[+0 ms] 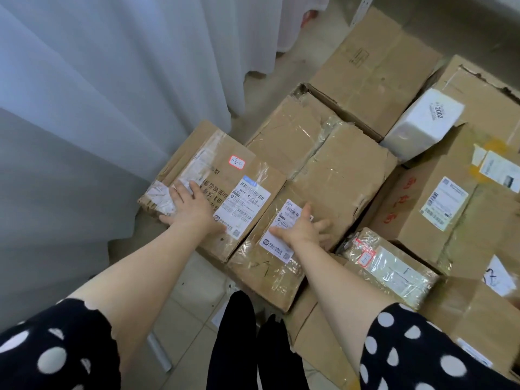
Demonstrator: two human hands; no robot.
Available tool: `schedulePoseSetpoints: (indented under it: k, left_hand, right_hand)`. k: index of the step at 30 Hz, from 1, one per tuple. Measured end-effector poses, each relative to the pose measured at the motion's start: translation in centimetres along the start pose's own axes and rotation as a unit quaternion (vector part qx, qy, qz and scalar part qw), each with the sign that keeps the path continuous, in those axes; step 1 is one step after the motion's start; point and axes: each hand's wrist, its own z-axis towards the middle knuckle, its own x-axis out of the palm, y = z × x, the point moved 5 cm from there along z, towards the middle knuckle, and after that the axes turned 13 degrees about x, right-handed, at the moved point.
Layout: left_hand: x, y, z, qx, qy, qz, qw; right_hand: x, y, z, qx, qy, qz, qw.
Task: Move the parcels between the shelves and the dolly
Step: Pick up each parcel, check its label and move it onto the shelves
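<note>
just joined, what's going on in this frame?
A person leans over a cluster of cardboard parcels beside a white curtain. The left hand lies flat on the box with the red-edged sticker. The right hand is spread over the shipping label of the crumpled taped box next to it. Neither hand grips anything, and nothing is lifted yet.
</note>
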Motion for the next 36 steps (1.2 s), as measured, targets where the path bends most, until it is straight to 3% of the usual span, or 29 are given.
schedulePoseSetpoints:
  k: [5,8,10,12,15,20,22,26,29,32,36]
  left_hand:
    - [-0.2,0.3,0.0,0.010,0.005,-0.012,1.000]
    - [-0.3,0.1,-0.4,0.013,0.011,-0.010,1.000]
    - [-0.4,0.0,-0.7,0.014,0.011,-0.009,1.000]
    - [-0.4,0.0,-0.7,0.016,0.009,-0.010,1.000]
    - [-0.3,0.0,-0.6,0.014,0.003,-0.008,1.000]
    - [-0.2,0.5,-0.3,0.016,-0.001,-0.007,1.000]
    - [-0.1,0.6,-0.2,0.024,-0.004,-0.005,1.000]
    - [-0.1,1.0,-0.2,0.033,-0.018,0.025,0.999]
    - [-1.6,1.4,-0.1,0.032,-0.121,0.034,0.992]
    - [-3.2,3.2,0.0,-0.039,-0.195,-0.032,0.979]
    - [-3.4,6.7,1.3,-0.104,-0.145,-0.168,0.969]
  right_hand:
    - [-2.1,1.5,-0.3,-0.141,-0.140,-0.070,0.978]
    - [0.0,1.3,-3.0,-0.250,-0.023,-0.126,0.960]
    - [2.4,0.2,-4.7,-0.304,0.018,-0.279,0.911]
    - [3.9,-1.3,-4.9,-0.315,-0.007,-0.389,0.865]
    - [4.3,-1.8,-3.9,-0.296,-0.077,-0.421,0.854]
    - [0.7,0.7,-2.3,-0.289,-0.202,-0.341,0.871]
    - [-1.3,2.0,-1.2,-0.260,-0.224,-0.289,0.893]
    - [-3.3,4.2,0.8,-0.191,-0.208,-0.215,0.935]
    - [-3.1,6.7,0.2,-0.245,-0.205,-0.165,0.933]
    - [-1.9,10.3,-0.4,-0.309,-0.159,-0.173,0.922]
    - [-0.4,12.5,0.6,-0.283,-0.085,-0.223,0.929]
